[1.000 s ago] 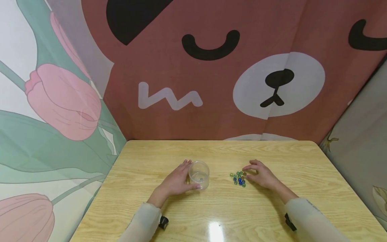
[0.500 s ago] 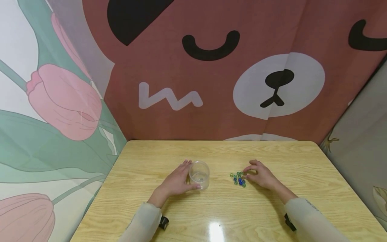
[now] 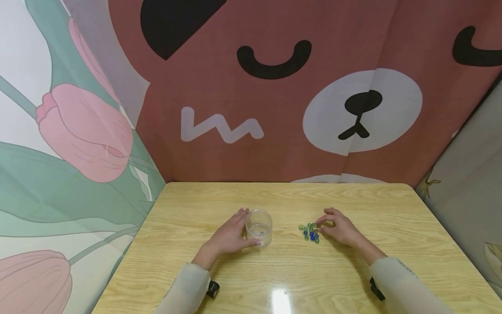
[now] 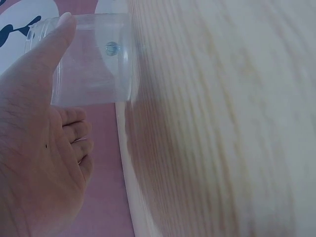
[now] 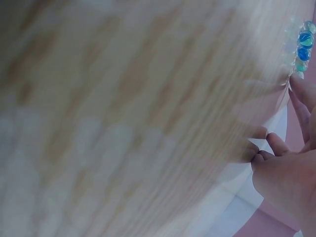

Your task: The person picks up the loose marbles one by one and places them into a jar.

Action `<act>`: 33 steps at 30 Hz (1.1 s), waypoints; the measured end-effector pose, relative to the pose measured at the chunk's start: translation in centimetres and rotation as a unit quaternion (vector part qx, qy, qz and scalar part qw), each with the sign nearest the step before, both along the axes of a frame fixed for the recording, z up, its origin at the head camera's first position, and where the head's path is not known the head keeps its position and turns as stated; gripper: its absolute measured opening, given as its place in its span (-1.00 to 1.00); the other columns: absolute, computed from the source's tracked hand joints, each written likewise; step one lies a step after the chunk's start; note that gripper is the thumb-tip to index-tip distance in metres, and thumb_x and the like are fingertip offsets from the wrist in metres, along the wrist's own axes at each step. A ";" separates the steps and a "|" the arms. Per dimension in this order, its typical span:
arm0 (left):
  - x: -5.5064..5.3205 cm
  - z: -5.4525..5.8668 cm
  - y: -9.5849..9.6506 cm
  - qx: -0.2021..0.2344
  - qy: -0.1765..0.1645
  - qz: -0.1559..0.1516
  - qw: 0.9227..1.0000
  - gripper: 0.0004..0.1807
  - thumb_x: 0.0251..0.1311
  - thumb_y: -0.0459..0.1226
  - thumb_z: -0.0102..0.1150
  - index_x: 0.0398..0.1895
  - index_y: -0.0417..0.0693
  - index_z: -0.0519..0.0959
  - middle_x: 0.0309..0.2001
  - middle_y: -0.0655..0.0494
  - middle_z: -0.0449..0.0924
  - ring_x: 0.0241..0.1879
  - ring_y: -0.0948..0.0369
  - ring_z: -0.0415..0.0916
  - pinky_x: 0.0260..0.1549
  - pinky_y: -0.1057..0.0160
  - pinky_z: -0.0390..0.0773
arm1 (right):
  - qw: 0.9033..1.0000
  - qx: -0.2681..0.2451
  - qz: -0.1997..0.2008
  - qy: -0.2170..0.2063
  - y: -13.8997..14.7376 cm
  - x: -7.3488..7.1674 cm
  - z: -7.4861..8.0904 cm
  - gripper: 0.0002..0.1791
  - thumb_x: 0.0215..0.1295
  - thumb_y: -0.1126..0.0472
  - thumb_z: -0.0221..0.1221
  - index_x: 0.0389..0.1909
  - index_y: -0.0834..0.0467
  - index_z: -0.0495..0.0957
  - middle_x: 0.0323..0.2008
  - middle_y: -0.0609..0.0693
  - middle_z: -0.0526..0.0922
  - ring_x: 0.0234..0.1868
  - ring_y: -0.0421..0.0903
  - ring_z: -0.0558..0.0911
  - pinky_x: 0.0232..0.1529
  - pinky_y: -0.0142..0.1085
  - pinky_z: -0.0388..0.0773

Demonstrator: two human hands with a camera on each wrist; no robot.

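My left hand grips a clear plastic jar from its left side, the thumb along the near wall and the fingers behind it. The jar stands upright and open on the table; a single pale greenish marble shows at its bottom in the left wrist view. To the right lies a cluster of glass marbles, green, blue and brown. At the cluster's right edge my right hand pinches a brown marble between thumb and index fingertip, low at the tabletop. Its other fingers are bent.
The wooden table meets a cloth backdrop with a bear's face at its far edge. A tulip-print cloth hangs at the left. Black straps sit at both wrists.
My right index fingertip has moved slightly right and closed in on the brown marble with the thumb. The left hand and the jar stay in place.
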State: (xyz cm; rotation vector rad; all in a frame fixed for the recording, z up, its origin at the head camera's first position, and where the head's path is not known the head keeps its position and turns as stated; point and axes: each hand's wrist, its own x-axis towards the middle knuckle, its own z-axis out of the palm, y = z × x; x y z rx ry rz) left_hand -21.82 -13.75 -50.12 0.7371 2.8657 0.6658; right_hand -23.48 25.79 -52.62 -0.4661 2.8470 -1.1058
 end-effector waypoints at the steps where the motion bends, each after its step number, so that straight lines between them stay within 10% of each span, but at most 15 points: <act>1: 0.0 0.0 0.0 0.000 -0.002 0.001 1.000 0.11 0.11 0.39 0.23 0.61 0.06 0.11 0.61 0.01 0.00 0.61 0.05 -0.16 0.51 -0.08 0.07 | 1.000 0.001 0.000 0.002 0.0 0.0 0.0 -0.89 0.32 0.21 0.34 -0.16 0.05 0.74 0.39 0.49 0.26 0.47 0.52 0.03 0.33 0.47 0.08; 33: 0.0 0.0 0.0 -0.001 -0.008 0.003 1.000 0.10 0.13 0.36 0.25 0.62 0.06 0.10 0.62 0.02 -0.01 0.61 0.07 -0.16 0.50 -0.09 0.09 | 0.998 -0.038 -0.033 0.022 -0.9 0.1 2.6 -0.69 0.43 0.14 0.26 0.10 0.17 0.67 0.11 0.15 0.64 0.21 0.24 0.54 0.27 0.15 0.46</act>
